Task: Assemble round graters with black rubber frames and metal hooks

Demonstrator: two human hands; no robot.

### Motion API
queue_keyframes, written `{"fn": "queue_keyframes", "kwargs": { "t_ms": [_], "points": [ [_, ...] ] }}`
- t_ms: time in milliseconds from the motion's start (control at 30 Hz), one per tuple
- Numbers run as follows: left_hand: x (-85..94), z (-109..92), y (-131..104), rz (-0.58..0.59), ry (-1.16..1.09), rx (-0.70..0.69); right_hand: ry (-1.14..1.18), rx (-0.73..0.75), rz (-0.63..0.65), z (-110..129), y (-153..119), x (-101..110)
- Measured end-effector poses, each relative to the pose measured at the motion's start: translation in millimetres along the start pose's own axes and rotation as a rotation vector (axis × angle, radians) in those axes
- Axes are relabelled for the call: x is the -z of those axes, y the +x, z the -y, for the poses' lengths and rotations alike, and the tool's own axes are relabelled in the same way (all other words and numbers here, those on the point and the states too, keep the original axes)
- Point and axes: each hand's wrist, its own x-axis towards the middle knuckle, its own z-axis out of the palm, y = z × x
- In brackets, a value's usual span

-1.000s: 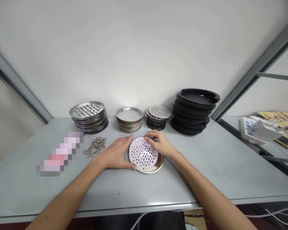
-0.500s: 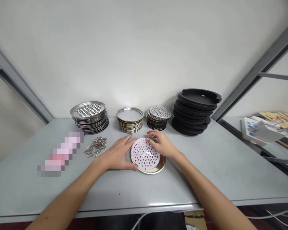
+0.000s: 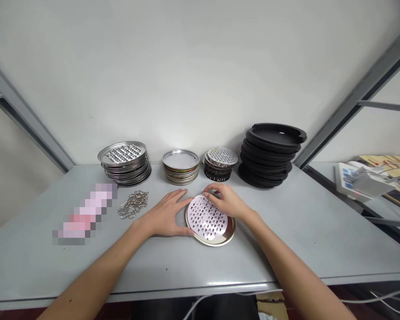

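In front of me on the table lies a shallow round tin lid [image 3: 231, 231] with a pale rim. A pale perforated grater disc [image 3: 207, 218] rests inside it, off to the left, so part of the shiny inside shows at the right. My left hand [image 3: 170, 215] is open on the table, fingers spread, its thumb and forefinger against the left side of the rim. My right hand [image 3: 225, 200] reaches over the far edge with thumb and forefinger curled at the upper edge of the disc. The tips of its other fingers are hidden.
Along the wall stand a stack of round graters [image 3: 123, 162], a stack of lids [image 3: 181, 166], a pile of perforated discs [image 3: 221, 163] and a tall stack of black round trays [image 3: 271, 155]. Wire hooks [image 3: 133, 204] lie at left, near a blurred pink item [image 3: 86, 213].
The lid and the disc in it have shifted slightly right and toward me. Both hands stay around them, the right pinching at the far edge and the left spread at the side.
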Motion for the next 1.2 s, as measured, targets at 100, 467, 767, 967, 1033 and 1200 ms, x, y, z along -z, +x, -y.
{"fn": "queue_keyframes", "kwargs": {
  "t_ms": [100, 467, 767, 967, 1033, 1200],
  "points": [
    [1.8, -2.1, -0.4, -0.003, 0.021, 0.002, -0.037, 0.014, 0.035, 0.8, -0.9, -0.4],
    [8.4, -5.5, 0.8, -0.081, 0.101, 0.028, -0.202, 0.090, 0.063, -1.6, -1.1, 9.4],
    [7.9, -7.2, 0.2, -0.111, 0.134, 0.047, -0.286, 0.097, 0.027, -5.0, -3.2, 3.0],
    [8.3, -7.1, -1.0, -0.093, 0.102, 0.039, -0.318, 0.145, 0.080, -9.7, -4.3, -3.0],
    [8.0, -6.7, -1.5, -0.093, 0.092, 0.044, -0.318, 0.155, 0.077, -9.7, -4.1, -4.3],
    [6.5, -6.6, -2.3, -0.071, 0.085, 0.032, -0.325, 0.182, 0.068, -6.1, -3.6, -7.6]
  ]
}}
